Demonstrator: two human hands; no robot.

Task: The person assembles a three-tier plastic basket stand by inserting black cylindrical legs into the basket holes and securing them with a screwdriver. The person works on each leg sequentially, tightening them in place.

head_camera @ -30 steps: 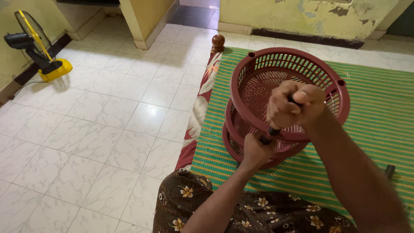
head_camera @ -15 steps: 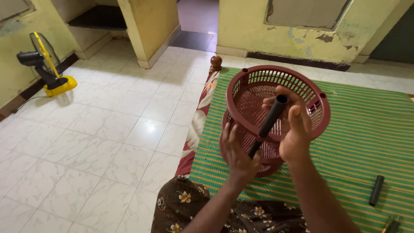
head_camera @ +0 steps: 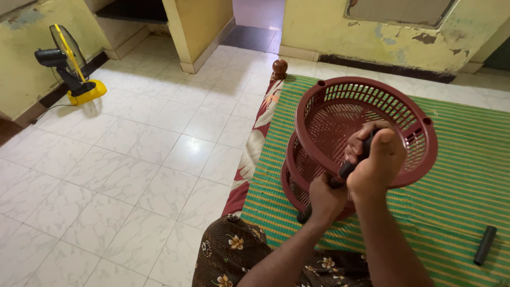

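The person's right hand (head_camera: 378,162) is wrapped tightly around the upper part of a short black cylindrical tube (head_camera: 348,169), the fingers curled over it in front of the top basket. The left hand (head_camera: 325,197) sits lower and closer to the body, closed around the lower part of what looks like the same tube, whose dark end (head_camera: 304,215) pokes out below the fist near the bottom tier; whether it is one piece or two joined pieces cannot be told, since the hands cover the middle. The tube slants from lower left to upper right across the near side of a dark red perforated plastic basket rack (head_camera: 366,119) with round stacked tiers, the top tier tilted toward the camera so its slotted inside shows. The rack stands on a green and yellow striped woven mat (head_camera: 467,175) spread over a bed with a floral sheet edge (head_camera: 255,154) and a turned wooden bedpost knob (head_camera: 279,68). A second short black tube (head_camera: 485,245) lies loose on the mat, well apart to the right. The person's lap shows brown cloth with pale flowers (head_camera: 234,250). Across the white marble-patterned tiled floor (head_camera: 133,159), a yellow and black floor fan (head_camera: 69,66) stands near the yellow wall.
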